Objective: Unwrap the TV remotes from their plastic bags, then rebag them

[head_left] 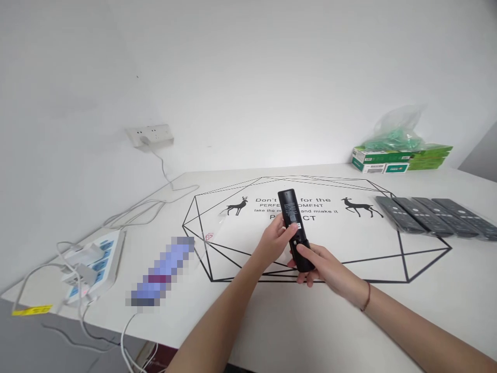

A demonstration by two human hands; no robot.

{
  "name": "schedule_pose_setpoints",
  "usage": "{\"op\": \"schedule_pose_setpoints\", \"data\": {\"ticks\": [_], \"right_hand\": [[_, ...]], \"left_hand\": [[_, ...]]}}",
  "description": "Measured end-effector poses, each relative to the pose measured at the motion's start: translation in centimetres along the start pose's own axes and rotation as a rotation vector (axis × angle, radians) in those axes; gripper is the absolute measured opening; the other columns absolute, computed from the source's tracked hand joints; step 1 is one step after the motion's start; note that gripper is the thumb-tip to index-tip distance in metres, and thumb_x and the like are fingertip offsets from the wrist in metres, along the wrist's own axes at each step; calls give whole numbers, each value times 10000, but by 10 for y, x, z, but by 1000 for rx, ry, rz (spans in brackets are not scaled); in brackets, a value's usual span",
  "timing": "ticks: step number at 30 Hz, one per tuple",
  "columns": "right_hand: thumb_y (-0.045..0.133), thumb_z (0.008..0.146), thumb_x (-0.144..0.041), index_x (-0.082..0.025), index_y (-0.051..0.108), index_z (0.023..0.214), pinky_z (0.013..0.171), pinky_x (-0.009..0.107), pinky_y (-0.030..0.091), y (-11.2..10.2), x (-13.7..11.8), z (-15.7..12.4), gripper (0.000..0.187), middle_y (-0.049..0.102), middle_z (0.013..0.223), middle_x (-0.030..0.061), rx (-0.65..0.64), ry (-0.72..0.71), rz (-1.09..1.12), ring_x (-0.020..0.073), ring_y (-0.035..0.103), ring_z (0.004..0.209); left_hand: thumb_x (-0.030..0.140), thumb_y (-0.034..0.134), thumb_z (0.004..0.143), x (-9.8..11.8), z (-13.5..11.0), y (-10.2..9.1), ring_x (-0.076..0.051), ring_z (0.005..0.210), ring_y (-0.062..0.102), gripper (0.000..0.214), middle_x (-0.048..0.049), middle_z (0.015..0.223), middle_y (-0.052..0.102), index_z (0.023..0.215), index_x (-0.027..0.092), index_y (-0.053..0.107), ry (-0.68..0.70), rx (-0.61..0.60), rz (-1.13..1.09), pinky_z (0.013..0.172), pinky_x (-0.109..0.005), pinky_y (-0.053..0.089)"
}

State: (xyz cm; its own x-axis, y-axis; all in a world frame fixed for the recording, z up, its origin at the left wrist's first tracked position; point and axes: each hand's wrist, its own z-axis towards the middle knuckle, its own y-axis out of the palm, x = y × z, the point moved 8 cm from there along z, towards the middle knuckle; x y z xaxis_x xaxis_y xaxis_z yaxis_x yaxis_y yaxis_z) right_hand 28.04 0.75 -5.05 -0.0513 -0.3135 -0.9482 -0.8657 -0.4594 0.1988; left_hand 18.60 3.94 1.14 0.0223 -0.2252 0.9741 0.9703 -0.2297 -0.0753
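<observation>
A black remote control [289, 207] is held tilted above the table, its back with printed label turned up towards me. My left hand [275, 239] grips it by the middle, thumb lying across a white sticker. Round the lower end is my right hand [316, 263], its thumb pressing on the battery cover [304, 260]. A step and a small gap show at the cover's upper edge, so it looks shifted from flush. The remote's buttons face away and are hidden, as are some fingers beneath it.
Several wrapped remotes [427, 215] lie side by side at the right. Green-and-white boxes [382, 160] bear a plastic bag [399, 129] at the back. A clear plastic sleeve [212, 235], a pixelated phone [163, 272] and a power strip [103, 267] with cables are at the left.
</observation>
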Motion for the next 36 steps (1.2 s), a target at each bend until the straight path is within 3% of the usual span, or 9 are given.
{"op": "schedule_pose_setpoints", "data": {"ticks": [5,9,11,14,20,25,29,33,36], "right_hand": [[529,834,-587,-147,542,940,469,235,460,0,1,-1,453,663,754,64,4,14,-12,135,625,526],[529,824,-603,-140,562,937,458,238,445,0,1,-1,478,653,751,61,7,11,-23,122,599,509],[531,818,-610,-144,566,925,459,242,441,0,2,0,480,652,759,63,-2,10,-25,121,594,512],[534,812,-615,-149,556,884,461,248,438,0,3,1,472,651,762,64,-13,5,-35,122,589,515],[551,816,-584,-154,520,810,468,250,438,4,2,0,432,657,807,76,-59,4,-71,127,597,540],[554,833,-546,-152,523,805,478,246,442,4,2,-1,396,659,825,78,-59,13,-90,119,598,542],[554,828,-547,-154,513,802,479,251,447,4,3,0,397,659,826,79,-67,9,-94,120,597,542],[545,834,-510,-160,504,796,482,254,447,8,2,-2,354,660,840,75,-87,6,-169,122,599,544],[567,822,-356,-170,498,766,485,240,434,12,1,-5,206,651,824,52,-114,-11,-263,119,599,562]], "left_hand": [[434,437,889,-2,9,-41,-206,1063,577,424,-79,1199,601,1256,224,472,-59,234,61,872,-317,462],[427,343,908,-14,5,-98,-232,1213,501,469,-72,1362,512,1334,259,445,-293,437,464,968,-331,398],[409,325,907,-16,0,-120,-259,1218,500,483,-95,1360,517,1346,244,440,-391,465,683,975,-357,384],[427,392,868,-21,-8,-141,-320,1161,540,582,-169,1249,592,1389,170,375,-491,482,818,935,-410,395],[375,515,773,-35,-17,-154,-297,1070,588,669,-138,1182,626,1388,198,320,-692,311,1059,817,-361,446],[358,497,788,-27,-23,-162,-334,1153,512,498,-193,1285,525,1241,152,481,-748,392,1160,849,-412,428],[369,487,799,-22,-25,-164,-348,1213,442,381,-177,1307,494,1125,191,571,-780,420,1223,910,-488,382],[372,458,821,-21,-25,-165,-326,1177,475,385,-148,1269,530,1167,234,557,-768,444,1262,919,-499,372],[369,401,855,-21,-25,-167,-331,1158,487,420,-173,1255,530,1218,205,532,-760,479,1274,893,-480,392]]}}
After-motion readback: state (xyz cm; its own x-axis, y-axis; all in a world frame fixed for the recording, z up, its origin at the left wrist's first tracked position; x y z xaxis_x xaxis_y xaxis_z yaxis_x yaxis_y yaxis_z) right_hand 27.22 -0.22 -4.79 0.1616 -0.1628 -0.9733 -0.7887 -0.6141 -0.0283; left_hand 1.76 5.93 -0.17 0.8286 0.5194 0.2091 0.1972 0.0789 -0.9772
